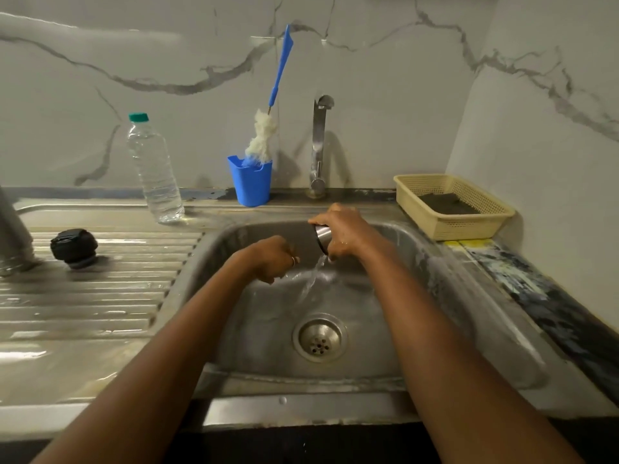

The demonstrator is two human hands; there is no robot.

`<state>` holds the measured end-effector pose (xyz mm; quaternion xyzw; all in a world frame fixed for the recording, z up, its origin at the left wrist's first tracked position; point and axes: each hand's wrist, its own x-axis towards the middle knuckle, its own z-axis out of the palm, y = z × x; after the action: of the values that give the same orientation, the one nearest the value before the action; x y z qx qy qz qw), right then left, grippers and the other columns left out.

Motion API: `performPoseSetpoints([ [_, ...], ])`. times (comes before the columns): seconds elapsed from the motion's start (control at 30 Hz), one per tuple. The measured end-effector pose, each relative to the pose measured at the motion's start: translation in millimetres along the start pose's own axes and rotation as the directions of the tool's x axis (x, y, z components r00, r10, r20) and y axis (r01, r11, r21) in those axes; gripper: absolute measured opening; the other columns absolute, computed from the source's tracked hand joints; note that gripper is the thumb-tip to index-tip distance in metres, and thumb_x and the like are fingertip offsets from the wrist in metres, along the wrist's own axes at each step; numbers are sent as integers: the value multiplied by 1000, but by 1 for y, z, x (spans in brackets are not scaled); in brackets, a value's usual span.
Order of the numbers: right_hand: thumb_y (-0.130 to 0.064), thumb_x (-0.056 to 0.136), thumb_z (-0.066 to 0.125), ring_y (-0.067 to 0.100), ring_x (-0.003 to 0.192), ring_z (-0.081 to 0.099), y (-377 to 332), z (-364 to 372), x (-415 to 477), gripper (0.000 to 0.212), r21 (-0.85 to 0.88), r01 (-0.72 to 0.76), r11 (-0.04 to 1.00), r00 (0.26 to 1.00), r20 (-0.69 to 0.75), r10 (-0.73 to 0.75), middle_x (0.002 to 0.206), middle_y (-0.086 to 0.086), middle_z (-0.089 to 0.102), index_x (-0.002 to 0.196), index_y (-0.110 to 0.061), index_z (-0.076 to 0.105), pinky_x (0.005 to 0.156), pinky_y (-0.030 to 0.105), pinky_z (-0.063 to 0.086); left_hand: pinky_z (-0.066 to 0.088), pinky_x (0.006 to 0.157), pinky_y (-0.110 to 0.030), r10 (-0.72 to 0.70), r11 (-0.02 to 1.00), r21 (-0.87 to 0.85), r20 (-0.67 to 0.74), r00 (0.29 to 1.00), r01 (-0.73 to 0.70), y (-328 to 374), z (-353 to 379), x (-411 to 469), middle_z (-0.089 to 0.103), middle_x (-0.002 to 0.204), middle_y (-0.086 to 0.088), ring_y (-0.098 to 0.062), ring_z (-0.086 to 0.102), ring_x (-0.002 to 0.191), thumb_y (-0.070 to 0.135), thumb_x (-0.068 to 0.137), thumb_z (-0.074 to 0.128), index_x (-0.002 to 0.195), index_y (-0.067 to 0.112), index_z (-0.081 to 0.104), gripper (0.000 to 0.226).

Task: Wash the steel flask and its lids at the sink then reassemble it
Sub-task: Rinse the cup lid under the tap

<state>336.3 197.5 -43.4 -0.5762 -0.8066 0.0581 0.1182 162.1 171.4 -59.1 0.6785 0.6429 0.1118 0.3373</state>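
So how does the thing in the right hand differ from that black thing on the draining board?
The steel lid is shiny metal, while the black lid is dark and matte. The steel lid is held tilted over the sink in the right hand, with water pouring from it; the black lid sits untouched on the draining board. The steel one is mostly hidden by fingers; the black one shows fully. Both are round.

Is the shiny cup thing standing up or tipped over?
Tipped. The right hand holds the steel lid cup tilted, and water pours from it into the sink.
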Motion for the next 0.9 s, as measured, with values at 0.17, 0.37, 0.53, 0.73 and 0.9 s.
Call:
performPoseSetpoints([
  [0.17,-15,64,95,27,125,49,1,3,-2,85,100,-72,992,994,85,64,136,6,55,136,-30,52,97,39,49,57,94,-44,31,995,100,-44,999,-26,-2,3,-5,70,108,-16,-30,67,102,10,98,53,119,3,69,27],
  [0.37,-29,58,98,18,97,60,1,2,-2,64,94,-83,992,986,155,67,108,-3,65,110,-30,61,76,31,46,57,88,-40,60,990,137,-107,992,-45,-1,3,-6,68,103,-11,-28,66,96,10,97,53,122,9,70,31],
  [0.53,-31,60,96,18,95,64,4,5,-4,57,120,-126,985,970,224,97,105,-2,67,105,-28,62,84,36,57,56,68,-28,51,994,106,-112,992,-39,-6,4,-6,67,98,-7,-26,68,94,5,95,51,123,14,71,35],
  [0.73,-31,65,94,17,93,65,3,5,-6,53,138,-126,982,965,248,88,105,-2,66,108,-25,64,83,37,61,56,71,-32,44,996,81,-123,991,-34,-12,4,-3,68,101,-9,-29,69,99,6,96,52,126,13,70,35],
  [0.9,-30,66,93,16,91,65,3,4,-6,51,169,-116,979,972,220,77,102,-1,67,107,-25,64,81,35,59,56,72,-31,43,996,82,-101,994,-35,-13,6,-1,70,107,-12,-27,69,99,8,98,52,127,12,68,33],
])
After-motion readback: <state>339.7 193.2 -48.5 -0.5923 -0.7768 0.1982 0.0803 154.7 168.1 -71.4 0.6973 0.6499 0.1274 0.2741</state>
